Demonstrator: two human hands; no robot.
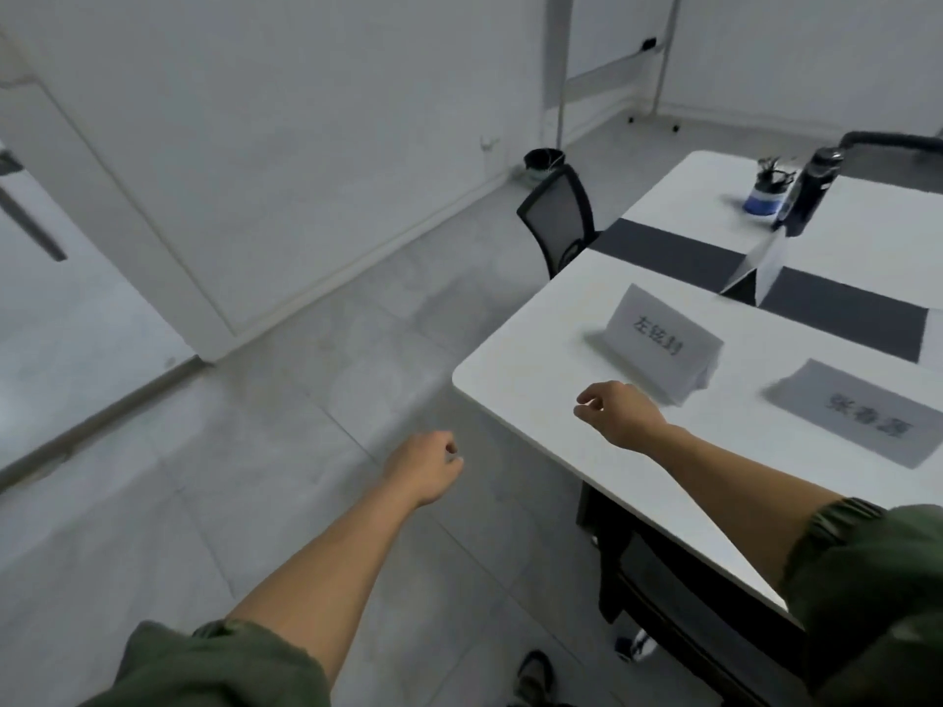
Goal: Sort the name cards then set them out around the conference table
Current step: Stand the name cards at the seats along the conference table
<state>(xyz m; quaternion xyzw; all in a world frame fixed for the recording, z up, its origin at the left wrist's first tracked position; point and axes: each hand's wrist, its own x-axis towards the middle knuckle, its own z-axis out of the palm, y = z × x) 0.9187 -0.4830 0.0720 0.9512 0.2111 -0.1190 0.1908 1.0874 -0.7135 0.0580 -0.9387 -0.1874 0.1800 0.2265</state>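
A folded white name card (663,339) stands upright near the corner of the white conference table (515,390). To its right a second name card (862,415) lies flat, print up. A third folded card (760,270) stands further back on the table's dark centre strip. My right hand (620,413) hovers over the table just in front of the standing card, fingers curled, holding nothing. My left hand (426,469) hangs over the floor left of the table corner, fingers loosely closed and holding nothing.
A black mesh chair (559,216) stands at the table's far left side. A blue pen pot (765,196) and a dark bottle (811,191) stand further back. A black bin (543,163) sits by the wall. Grey tiled floor lies to the left.
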